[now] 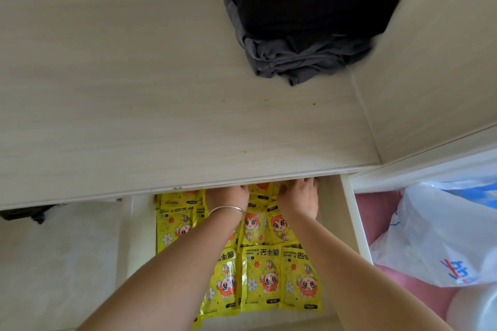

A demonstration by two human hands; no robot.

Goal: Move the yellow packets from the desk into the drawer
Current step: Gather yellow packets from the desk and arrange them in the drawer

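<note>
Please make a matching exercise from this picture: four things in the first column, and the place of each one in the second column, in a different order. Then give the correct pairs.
Things
1. yellow packets
2. dark folded clothes
3. silver bracelet
4. white plastic bag

Places
A. on the desk top, at its far right part
B. on the wrist of the left hand
C. to the right of the drawer, outside it
D. lying inside the open drawer

Right pairs: 1-D, 2-A, 3-B, 4-C
</note>
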